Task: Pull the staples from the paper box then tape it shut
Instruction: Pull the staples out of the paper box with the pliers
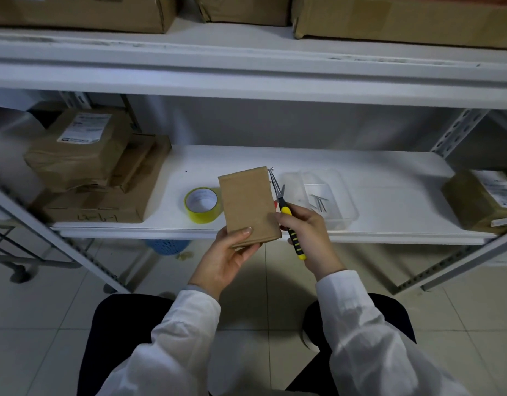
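My left hand (226, 260) grips the lower end of a small brown paper box (248, 205), held upright above the shelf's front edge, thumb on its front face. My right hand (305, 232) holds yellow-and-black needle-nose pliers (286, 214). Their thin jaws run up along the box's right edge, and the tips sit at a staple at the top right corner (271, 169). A roll of yellow tape (202, 204) lies flat on the white shelf (389, 221) just left of the box.
A clear plastic tray (343, 212) with several pulled staples stands right of my hands. Stacked brown parcels (95, 178) fill the shelf's left end; another parcel (481, 201) sits at the far right. A blue basket (168, 247) is on the floor below.
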`<state>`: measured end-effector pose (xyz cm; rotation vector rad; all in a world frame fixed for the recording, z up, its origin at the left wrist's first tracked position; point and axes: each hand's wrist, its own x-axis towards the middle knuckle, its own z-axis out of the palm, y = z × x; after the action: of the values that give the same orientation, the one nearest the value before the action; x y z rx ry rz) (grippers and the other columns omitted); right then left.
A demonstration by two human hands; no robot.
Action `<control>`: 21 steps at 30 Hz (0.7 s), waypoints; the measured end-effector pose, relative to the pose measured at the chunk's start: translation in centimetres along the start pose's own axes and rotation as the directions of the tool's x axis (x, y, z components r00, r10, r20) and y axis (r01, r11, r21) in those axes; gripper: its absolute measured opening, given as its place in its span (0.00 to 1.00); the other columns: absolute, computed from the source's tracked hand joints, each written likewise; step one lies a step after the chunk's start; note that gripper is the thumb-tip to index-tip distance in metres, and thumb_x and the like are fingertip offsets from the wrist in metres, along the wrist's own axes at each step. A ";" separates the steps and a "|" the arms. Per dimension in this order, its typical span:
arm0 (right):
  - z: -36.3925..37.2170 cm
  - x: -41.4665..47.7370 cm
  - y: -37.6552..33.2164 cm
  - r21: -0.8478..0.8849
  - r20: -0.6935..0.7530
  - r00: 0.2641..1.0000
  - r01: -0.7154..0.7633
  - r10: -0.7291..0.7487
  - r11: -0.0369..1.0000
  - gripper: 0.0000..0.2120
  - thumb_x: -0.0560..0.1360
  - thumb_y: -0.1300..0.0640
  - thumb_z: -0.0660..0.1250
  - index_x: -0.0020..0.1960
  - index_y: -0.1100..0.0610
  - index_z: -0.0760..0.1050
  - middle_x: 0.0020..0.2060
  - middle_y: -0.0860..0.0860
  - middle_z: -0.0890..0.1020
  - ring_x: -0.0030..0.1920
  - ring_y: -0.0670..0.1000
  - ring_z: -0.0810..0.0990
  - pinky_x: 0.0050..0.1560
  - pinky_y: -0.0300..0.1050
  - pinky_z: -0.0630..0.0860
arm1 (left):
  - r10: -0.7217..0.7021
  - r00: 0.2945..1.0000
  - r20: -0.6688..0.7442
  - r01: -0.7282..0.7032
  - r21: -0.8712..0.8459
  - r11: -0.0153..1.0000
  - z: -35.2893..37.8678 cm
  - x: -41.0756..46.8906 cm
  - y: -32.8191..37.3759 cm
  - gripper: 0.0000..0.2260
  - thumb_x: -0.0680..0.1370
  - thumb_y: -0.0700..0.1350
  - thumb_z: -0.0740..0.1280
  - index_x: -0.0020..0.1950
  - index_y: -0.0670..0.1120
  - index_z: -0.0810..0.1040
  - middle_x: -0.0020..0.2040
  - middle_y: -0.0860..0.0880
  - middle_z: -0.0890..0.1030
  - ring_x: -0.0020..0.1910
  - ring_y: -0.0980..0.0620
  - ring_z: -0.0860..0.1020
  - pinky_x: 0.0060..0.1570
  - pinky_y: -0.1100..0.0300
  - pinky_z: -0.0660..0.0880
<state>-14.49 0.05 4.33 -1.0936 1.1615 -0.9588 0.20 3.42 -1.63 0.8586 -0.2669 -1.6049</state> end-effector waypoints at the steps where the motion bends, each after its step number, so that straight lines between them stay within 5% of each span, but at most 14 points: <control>1: 0.1 0.0 0.0 0.007 0.006 1.000 0.001 -0.001 1.000 0.07 0.72 0.65 0.67 0.50 0.61 0.80 0.40 0.53 0.76 0.31 0.40 0.76 0.29 0.29 0.69 | 0.003 1.000 0.002 -0.003 0.006 1.000 0.0 -0.1 0.1 0.31 0.69 0.35 0.69 0.70 0.40 0.65 0.64 0.40 0.75 0.62 0.44 0.76 0.51 0.54 0.80; 13: 0.1 -0.3 -0.7 -0.021 0.027 0.999 0.043 -0.042 0.999 0.08 0.74 0.68 0.64 0.44 0.58 0.79 0.25 0.41 0.78 0.28 0.39 0.75 0.27 0.29 0.69 | -0.034 0.999 0.017 0.033 0.075 0.997 0.1 -0.3 0.5 0.32 0.67 0.39 0.68 0.71 0.40 0.65 0.63 0.41 0.75 0.59 0.45 0.77 0.53 0.54 0.80; 17: -0.2 -0.3 -0.7 -0.050 0.027 0.999 0.025 -0.024 0.998 0.07 0.74 0.66 0.66 0.43 0.57 0.80 0.29 0.45 0.77 0.30 0.43 0.74 0.27 0.30 0.68 | -0.108 0.994 0.011 0.102 0.237 0.966 0.2 -0.6 1.1 0.31 0.64 0.48 0.74 0.66 0.46 0.71 0.56 0.46 0.81 0.55 0.45 0.79 0.48 0.47 0.78; 19: -0.3 -0.3 -0.7 -0.060 0.050 0.999 0.021 -0.018 0.998 0.07 0.74 0.66 0.66 0.49 0.62 0.80 0.34 0.49 0.78 0.30 0.40 0.75 0.28 0.29 0.69 | -0.102 0.995 0.003 0.098 0.242 0.965 0.4 -0.7 1.5 0.20 0.69 0.57 0.69 0.58 0.51 0.76 0.50 0.51 0.84 0.53 0.49 0.79 0.50 0.48 0.71; 21: -0.2 -0.2 -0.6 -0.062 0.061 0.998 0.026 -0.022 0.998 0.08 0.74 0.67 0.65 0.51 0.65 0.80 0.39 0.54 0.76 0.29 0.38 0.75 0.29 0.28 0.69 | -0.079 0.997 -0.007 0.079 0.213 0.974 0.6 -0.4 1.7 0.20 0.70 0.60 0.65 0.57 0.52 0.77 0.47 0.53 0.85 0.51 0.52 0.80 0.50 0.53 0.71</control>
<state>-14.78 0.11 4.99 -1.1815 1.1384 -0.9065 1.11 3.24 -0.02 1.0427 -0.4163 -1.6714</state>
